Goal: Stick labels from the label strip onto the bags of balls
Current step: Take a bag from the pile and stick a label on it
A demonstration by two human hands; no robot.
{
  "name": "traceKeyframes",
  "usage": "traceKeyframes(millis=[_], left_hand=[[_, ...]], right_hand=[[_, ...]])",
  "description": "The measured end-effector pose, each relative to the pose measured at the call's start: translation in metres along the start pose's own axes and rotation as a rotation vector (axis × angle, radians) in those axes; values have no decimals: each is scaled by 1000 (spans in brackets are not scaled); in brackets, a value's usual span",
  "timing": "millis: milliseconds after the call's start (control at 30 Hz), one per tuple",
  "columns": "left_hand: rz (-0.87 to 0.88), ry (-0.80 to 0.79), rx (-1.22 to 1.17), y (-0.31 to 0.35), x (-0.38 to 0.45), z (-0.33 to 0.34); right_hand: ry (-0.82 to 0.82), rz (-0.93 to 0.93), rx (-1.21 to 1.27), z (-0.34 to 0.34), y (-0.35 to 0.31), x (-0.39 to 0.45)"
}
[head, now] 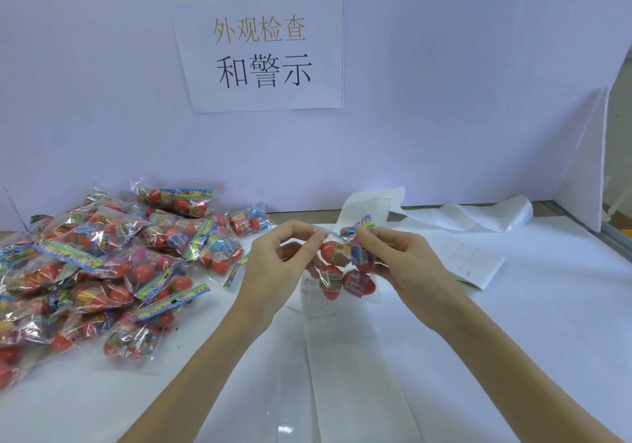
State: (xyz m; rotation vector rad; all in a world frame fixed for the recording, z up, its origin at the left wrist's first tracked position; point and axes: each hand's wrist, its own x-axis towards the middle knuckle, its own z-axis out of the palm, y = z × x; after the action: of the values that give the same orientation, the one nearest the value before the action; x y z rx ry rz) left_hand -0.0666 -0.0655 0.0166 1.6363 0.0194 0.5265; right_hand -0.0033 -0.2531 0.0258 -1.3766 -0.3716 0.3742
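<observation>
Both forearms reach in from the bottom edge and meet above the middle of the counter. The left hand is raised with the wrist bent, its thumb and forefinger pinched together on a thin clear sliver at the upper left of the bag; whether that sliver is a label or the bag's own edge cannot be told. The right hand has its fingers curled round the bag from the right, the fingertips clamped near the coloured header at the bag's top. The bag is held up off the counter, between the two hands, hanging downward. It is clear plastic, and red balls with printed bands show through it, at least four.

To the left, a pile of like bags lies on the counter against the back wall, each clear bag holding red balls, some with a blue one, under a bright striped header.

White strips of backing paper rise behind the held bag and trail right across the counter. A sheet lies flat just right of the right hand. A paper sign with printed characters hangs on the wall.
</observation>
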Motion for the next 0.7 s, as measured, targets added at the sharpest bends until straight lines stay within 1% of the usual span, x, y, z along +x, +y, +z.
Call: traceKeyframes(millis=[100, 133, 200, 267, 367, 400, 500, 567, 633, 700], left_hand=[[-13, 44, -13, -1, 2, 1], [-20, 63, -19, -1, 3, 2], [-13, 75, -9, -3, 3, 2], [-1, 89, -4, -3, 1, 3], [-23, 119, -83, -3, 1, 2], [-39, 113, -104, -3, 2, 1], [-105, 19, -187, -2, 4, -3], [-157, -50, -223, -1, 4, -4], [-158, -56, -176, 1, 3, -3], [-110, -21, -98, 1, 2, -2]], right_hand=[[107, -86, 59, 0, 2, 0], [121, -105, 79, 0, 2, 0], [79, -116, 119, 1, 1, 0], [3, -80, 122, 1, 0, -1], [-105, -9, 53, 0, 0, 1], [-111, 7, 31, 0, 1, 0], [-104, 12, -62, -3, 0, -1], [-166, 14, -175, -5, -2, -3], [-198, 12, -256, -6, -4, -4], [-198, 7, -262, -4, -4, -4]])
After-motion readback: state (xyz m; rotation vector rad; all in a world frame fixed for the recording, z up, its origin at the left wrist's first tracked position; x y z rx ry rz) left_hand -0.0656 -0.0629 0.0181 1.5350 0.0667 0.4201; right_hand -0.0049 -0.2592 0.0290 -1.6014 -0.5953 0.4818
